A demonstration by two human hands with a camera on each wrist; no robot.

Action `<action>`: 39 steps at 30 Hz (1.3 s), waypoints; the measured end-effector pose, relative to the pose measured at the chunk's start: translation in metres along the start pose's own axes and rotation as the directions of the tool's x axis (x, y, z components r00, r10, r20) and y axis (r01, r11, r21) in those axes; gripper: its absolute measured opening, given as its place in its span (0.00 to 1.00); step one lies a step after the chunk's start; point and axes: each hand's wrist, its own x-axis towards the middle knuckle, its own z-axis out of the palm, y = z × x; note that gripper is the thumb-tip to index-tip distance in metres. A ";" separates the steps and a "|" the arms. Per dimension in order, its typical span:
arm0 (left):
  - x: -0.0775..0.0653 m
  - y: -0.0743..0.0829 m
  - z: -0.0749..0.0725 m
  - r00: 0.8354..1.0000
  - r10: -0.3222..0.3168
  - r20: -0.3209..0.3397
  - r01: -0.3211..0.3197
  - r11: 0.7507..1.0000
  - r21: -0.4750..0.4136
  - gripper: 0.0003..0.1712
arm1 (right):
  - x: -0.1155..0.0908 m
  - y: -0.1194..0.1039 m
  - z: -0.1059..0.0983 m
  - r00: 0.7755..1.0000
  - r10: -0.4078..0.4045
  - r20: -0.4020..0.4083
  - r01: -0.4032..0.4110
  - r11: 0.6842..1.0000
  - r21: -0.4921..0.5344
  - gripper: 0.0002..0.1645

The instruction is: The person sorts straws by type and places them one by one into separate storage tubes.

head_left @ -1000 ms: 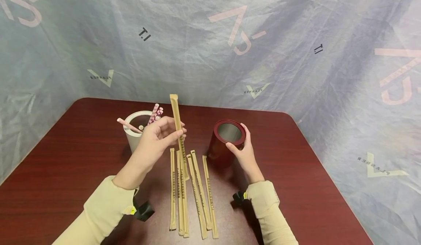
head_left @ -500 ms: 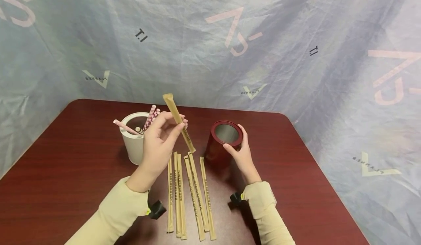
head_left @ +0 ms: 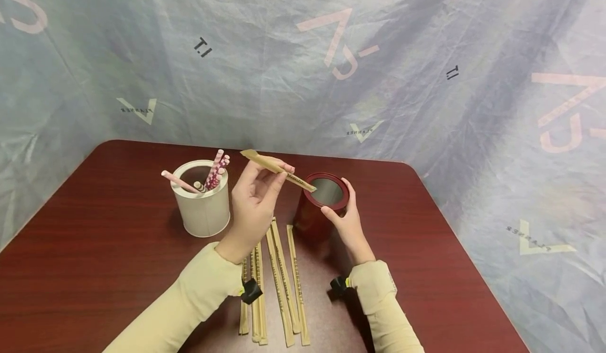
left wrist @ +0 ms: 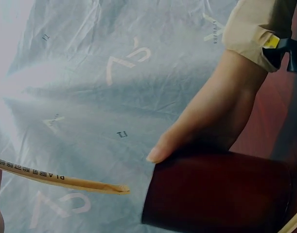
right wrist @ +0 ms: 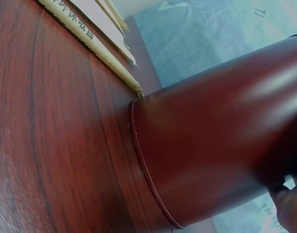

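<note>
My left hand [head_left: 253, 205] pinches a paper-wrapped straw [head_left: 299, 181] between thumb and fingers. It is held tilted, its lower tip overlapping the mouth of a dark red canister [head_left: 314, 221] in the head view. In the left wrist view that straw tip [left wrist: 120, 188] shows just outside the canister's rim. The canister stands upright on the table, and my right hand [head_left: 351, 227] grips it near the top from the right, thumb at the front of the rim. Several more wrapped straws [head_left: 284, 284] lie side by side in front of the canister, some partly hidden by my left wrist.
A white canister [head_left: 203, 213] at the left holds several pink patterned straws [head_left: 216, 173], one leaning out over the rim. The dark red wood table [head_left: 109, 227] ends at a grey cloth backdrop [head_left: 265, 90]. A small black camera sits on each wrist.
My left hand has moved right from beside the white canister, tipping the straw from near upright to a slant toward the red canister's mouth. My right hand keeps its grip.
</note>
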 end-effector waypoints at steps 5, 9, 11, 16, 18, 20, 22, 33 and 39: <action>0.001 -0.010 0.006 1.000 -0.026 -0.008 0.026 0.999 -0.021 0.08 | 0.001 0.000 0.002 1.000 -0.002 0.003 0.002 1.000 -0.002 0.49; 0.000 -0.019 0.009 0.998 -0.062 0.004 0.062 0.998 -0.021 0.08 | 0.001 0.002 0.002 1.000 -0.002 -0.005 0.002 1.000 0.005 0.50; -0.001 -0.024 0.010 0.997 -0.076 0.014 0.076 0.997 -0.015 0.08 | 0.000 0.003 0.001 1.000 -0.001 -0.006 0.001 1.000 0.006 0.50; -0.005 -0.036 0.010 0.996 -0.079 0.036 0.080 0.997 -0.002 0.08 | 0.000 0.002 0.002 1.000 0.002 0.000 -0.002 1.000 0.017 0.49; -0.007 -0.039 0.011 0.996 -0.079 0.042 0.079 0.997 0.004 0.08 | 0.000 0.002 0.002 1.000 0.008 -0.002 -0.008 1.000 0.018 0.48; -0.008 -0.042 0.011 0.995 -0.082 0.048 0.082 0.997 0.011 0.08 | 0.000 0.002 0.002 1.000 0.011 -0.003 -0.011 1.000 0.024 0.48; -0.010 -0.043 0.011 0.995 -0.086 0.055 0.085 0.996 0.022 0.08 | 0.000 0.002 0.002 1.000 0.012 -0.003 -0.012 1.000 0.028 0.47; -0.016 -0.054 0.014 0.983 -0.141 0.116 0.138 0.990 0.036 0.07 | -0.001 -0.001 0.002 1.000 0.017 -0.007 -0.017 1.000 0.012 0.47; -0.022 -0.064 0.015 0.975 -0.156 0.155 0.142 0.985 0.101 0.07 | -0.001 -0.008 0.001 0.999 0.048 0.007 -0.048 0.999 0.022 0.48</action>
